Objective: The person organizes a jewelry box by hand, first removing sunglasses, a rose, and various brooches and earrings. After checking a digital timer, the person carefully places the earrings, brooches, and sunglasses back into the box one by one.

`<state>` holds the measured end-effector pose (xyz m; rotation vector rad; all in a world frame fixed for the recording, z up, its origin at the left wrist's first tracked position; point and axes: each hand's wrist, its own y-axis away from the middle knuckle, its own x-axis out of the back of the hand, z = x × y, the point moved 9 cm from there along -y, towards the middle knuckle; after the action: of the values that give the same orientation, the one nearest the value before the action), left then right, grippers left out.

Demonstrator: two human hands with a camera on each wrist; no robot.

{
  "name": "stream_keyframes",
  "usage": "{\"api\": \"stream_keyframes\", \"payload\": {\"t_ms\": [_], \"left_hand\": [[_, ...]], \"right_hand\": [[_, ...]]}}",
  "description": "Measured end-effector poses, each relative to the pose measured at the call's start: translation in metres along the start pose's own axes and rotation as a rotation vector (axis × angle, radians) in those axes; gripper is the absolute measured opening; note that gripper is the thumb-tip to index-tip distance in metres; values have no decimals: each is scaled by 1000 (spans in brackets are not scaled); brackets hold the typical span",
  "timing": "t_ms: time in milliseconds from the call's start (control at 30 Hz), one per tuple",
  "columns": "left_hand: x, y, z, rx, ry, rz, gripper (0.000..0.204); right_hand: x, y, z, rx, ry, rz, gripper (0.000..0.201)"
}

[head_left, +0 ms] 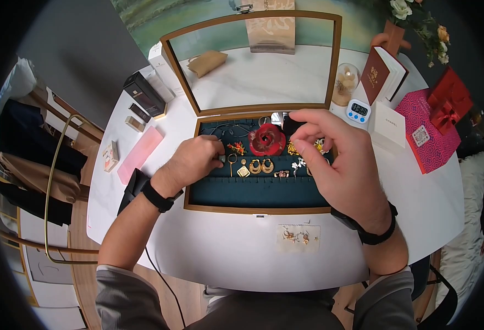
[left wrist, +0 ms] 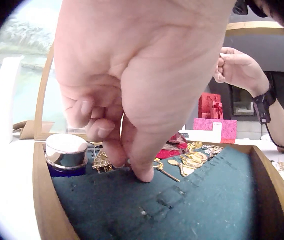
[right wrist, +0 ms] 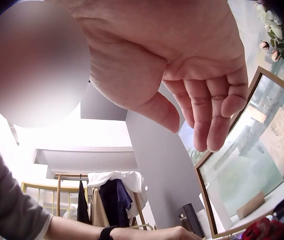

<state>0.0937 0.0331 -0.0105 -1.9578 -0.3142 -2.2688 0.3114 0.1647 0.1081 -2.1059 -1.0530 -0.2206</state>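
Observation:
My left hand [head_left: 195,159] reaches down into the left side of a wooden jewelry box [head_left: 258,211], its fingers curled. In the left wrist view its thumb and forefinger come together at the slotted dark green velvet [left wrist: 182,200]; a small greyish piece shows by the fingertips in the head view, mostly hidden. Close by are colorful beaded jewelry [head_left: 236,147], gold hoop earrings [head_left: 261,166] and a large red flower ornament [head_left: 267,139]. Raised over the box's right side is my right hand [head_left: 341,159], fingers loosely bent, thumb apart and nothing in its palm.
The box's clear lid [head_left: 336,60] stands raised at the back. A card with earrings [head_left: 298,238] lies at the front of the white table. Cosmetic boxes [head_left: 144,94] and a pink strip [head_left: 140,154] are left; a timer [head_left: 358,111] and pink bag [head_left: 432,131] are right.

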Motion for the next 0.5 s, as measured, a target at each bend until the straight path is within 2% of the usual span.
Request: {"api": "stream_keyframes", "payload": {"t_ms": [500], "left_hand": [[1,-1,1,6,-24,-22,28]], "right_hand": [[1,-1,0,3,16,4,25]]}}
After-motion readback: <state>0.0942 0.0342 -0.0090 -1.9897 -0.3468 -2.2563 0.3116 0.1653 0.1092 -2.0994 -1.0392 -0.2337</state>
